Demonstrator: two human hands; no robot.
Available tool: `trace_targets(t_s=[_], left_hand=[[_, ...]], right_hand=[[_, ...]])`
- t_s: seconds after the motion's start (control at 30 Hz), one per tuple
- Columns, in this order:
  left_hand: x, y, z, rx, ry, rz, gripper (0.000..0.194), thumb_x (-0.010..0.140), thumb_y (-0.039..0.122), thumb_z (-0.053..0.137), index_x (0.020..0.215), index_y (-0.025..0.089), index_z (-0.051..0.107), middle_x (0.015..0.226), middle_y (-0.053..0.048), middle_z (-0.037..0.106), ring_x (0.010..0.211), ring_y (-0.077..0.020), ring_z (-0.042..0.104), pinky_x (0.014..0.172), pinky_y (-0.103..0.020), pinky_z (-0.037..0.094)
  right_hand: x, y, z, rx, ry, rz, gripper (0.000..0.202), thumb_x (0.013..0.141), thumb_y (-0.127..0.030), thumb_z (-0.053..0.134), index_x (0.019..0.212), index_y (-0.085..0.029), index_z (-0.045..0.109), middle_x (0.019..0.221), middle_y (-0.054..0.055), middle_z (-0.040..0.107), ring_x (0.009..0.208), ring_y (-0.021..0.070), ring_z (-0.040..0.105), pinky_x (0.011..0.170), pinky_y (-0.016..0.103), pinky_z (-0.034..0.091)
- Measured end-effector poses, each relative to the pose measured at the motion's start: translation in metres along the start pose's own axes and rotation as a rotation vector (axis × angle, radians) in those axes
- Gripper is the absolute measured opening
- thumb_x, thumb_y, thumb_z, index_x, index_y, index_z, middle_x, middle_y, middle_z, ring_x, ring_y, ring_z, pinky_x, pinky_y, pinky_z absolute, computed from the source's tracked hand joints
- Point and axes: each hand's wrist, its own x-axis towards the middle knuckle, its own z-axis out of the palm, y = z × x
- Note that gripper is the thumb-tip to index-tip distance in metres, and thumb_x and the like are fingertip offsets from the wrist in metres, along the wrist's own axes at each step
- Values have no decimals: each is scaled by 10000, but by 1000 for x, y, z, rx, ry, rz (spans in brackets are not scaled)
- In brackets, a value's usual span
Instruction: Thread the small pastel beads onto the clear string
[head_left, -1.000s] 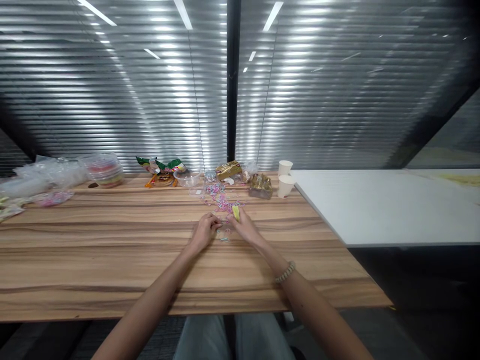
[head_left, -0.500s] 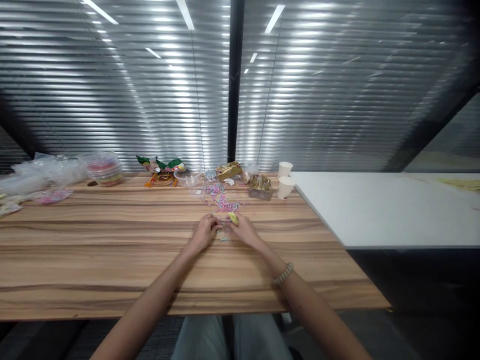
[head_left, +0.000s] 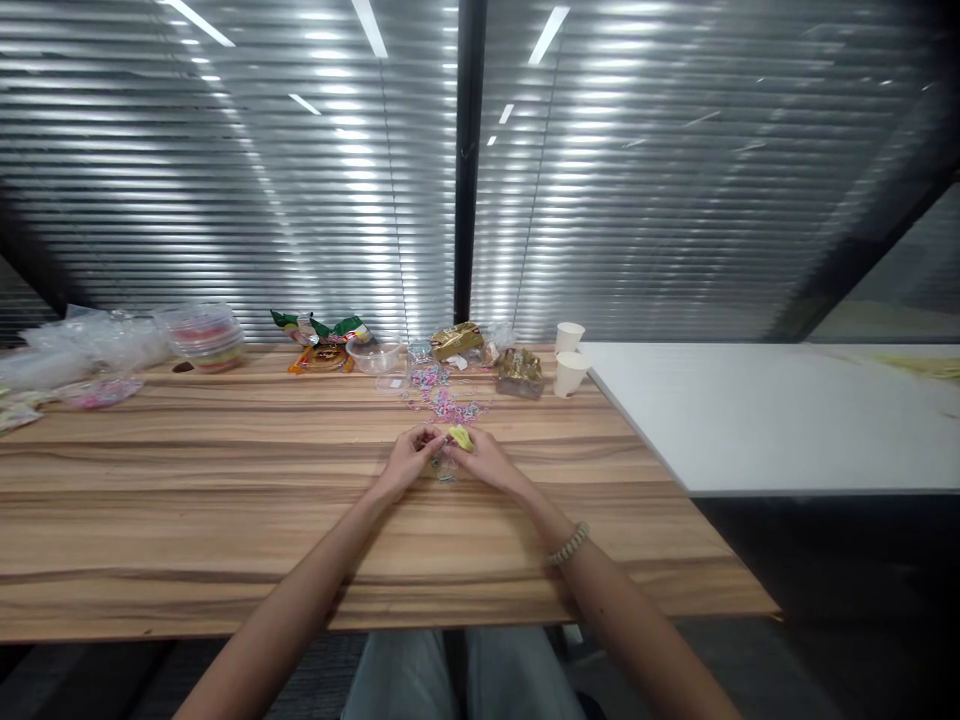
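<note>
Your right hand point(head_left: 487, 462) grasps a yellow bundle point(head_left: 460, 437) beside your left hand point(head_left: 407, 460), whose hold I can't quite tell.

1. Beaded bracelet point(head_left: 569, 544), right of the lower centre: pale, dull greenish-beige, small rounded beads in a single row around the right wrist.
2. Left hand point(head_left: 409, 459) and right hand point(head_left: 490, 462), mid-frame: bare, like both forearms.
3. Trousers point(head_left: 510, 675), bottom centre: faded grey-blue, both legs plain; fabric type unclear.
</note>
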Motion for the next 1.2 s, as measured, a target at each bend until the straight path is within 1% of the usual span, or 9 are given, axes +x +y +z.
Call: trace_targets(t_s=[0.23,0.43,0.53,0.6,0.73,0.9,0.97,1.07,1.2], left_hand=[[-1,1,0,-37,32,-5,269,694,395,610,701,129,575,678,-14,585,649,-118,524,635,-230,413],[0,1,0,-47,42,-29,317,682,441,610,724,129,568,705,-33,594,675,-135,539,641,-243,431],[-1,3,2,-118,50,-47,317,654,411,649,784,136,561,766,-36,604,719,-135,550,669,-240,432],[-3,5,3,-171,2,-58,322,652,380,661,839,139,556,783,-30,601,719,-124,547,658,-227,427],[-4,12,3,-208,-111,-91,314,701,357,618,920,141,556,708,-7,570,600,-83,490,536,-182,366],[-3,17,-2,-163,-210,-206,203,709,321,578,786,137,614,575,16,516,480,-60,399,457,-179,277],[-3,16,-5,-140,-257,-254,199,695,308,584,789,142,638,539,20,503,451,-56,374,434,-181,238],[-5,15,-8,-106,-275,-273,283,697,348,592,874,141,667,477,28,462,416,-49,315,413,-190,171],[-8,14,-5,-150,-193,-228,373,688,417,608,898,118,681,461,24,448,414,-46,290,406,-196,166]], right_hand=[[-1,-2,-1,76,-15,-26,235,754,-331,526,847,-120,570,768,17,572,676,116,494,618,212,383],[0,1,1,17,42,-20,244,766,-340,521,862,-123,577,767,29,589,678,126,503,636,227,397],[1,2,0,-13,84,0,230,770,-331,518,867,-129,574,786,38,598,690,136,512,634,230,401],[2,2,0,-58,120,28,214,771,-314,516,868,-132,570,795,42,603,698,143,514,627,232,397],[2,0,1,-149,186,64,178,776,-273,501,861,-132,568,784,44,606,682,147,512,633,243,386],[2,-3,1,-169,230,89,132,785,-245,479,821,-143,554,776,45,595,700,151,514,656,248,381],[2,-3,0,-176,235,110,116,779,-244,481,805,-151,545,764,40,587,699,152,512,649,248,378],[3,0,1,-104,218,81,133,785,-260,470,790,-145,537,767,38,582,705,150,512,646,245,378],[2,0,5,177,92,9,193,783,-317,478,789,-133,534,761,23,574,686,125,506,632,223,388]])
